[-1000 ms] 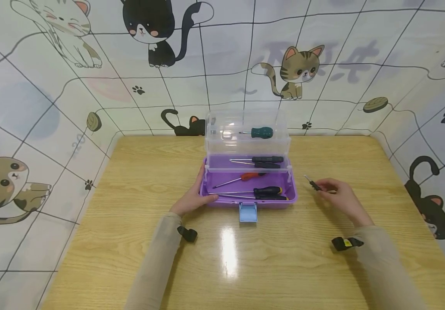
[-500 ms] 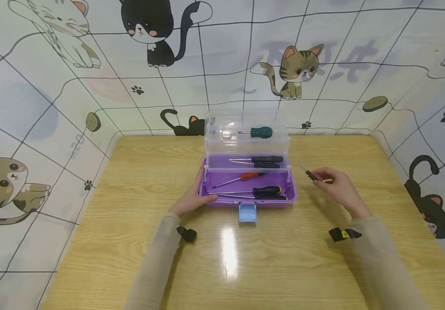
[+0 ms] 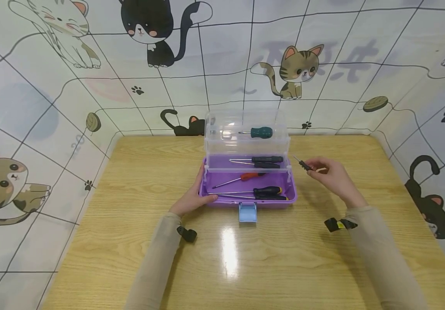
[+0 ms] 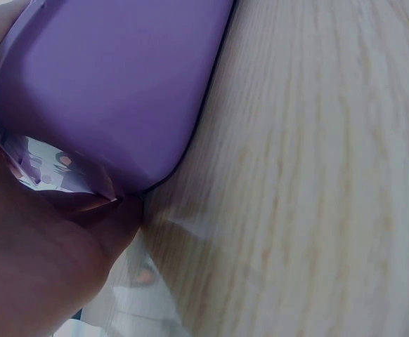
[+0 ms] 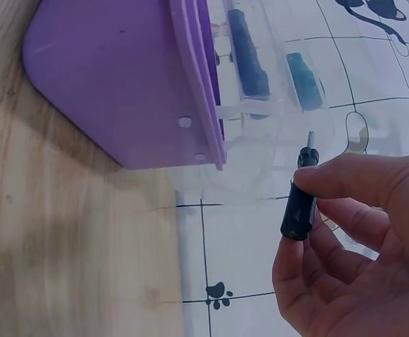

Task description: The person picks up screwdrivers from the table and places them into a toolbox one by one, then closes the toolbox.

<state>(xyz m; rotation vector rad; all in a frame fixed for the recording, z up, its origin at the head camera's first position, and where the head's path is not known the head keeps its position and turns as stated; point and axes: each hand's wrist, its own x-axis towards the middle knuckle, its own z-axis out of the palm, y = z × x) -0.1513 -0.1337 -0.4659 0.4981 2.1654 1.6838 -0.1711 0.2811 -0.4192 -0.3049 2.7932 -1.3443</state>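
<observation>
A purple toolbox (image 3: 230,205) with its clear lid (image 3: 222,118) raised stands on the table. My left hand (image 3: 191,200) grips its left end, the thumb over the front rim; in the left wrist view, that hand (image 4: 43,260) lies against the purple wall. My right hand (image 3: 332,176) pinches a small black-handled screwdriver (image 3: 305,165) between thumb and fingers, right of the box and above the table. Its short metal tip points up and left. In the right wrist view, the screwdriver's black handle (image 5: 299,210) shows below the thumb.
Inside the box lie a red screwdriver (image 3: 249,176) and several black-handled ones, such as a screwdriver (image 3: 267,190) near the front. A green stubby screwdriver (image 3: 261,132) rests in the raised clear part. A blue latch (image 3: 247,213) hangs at the front. Cat-patterned walls enclose the wooden table (image 3: 137,172).
My right hand has moved up and left in the head view, bringing the small screwdriver nearer the toolbox's right side. My left hand and the toolbox have stayed in place.
</observation>
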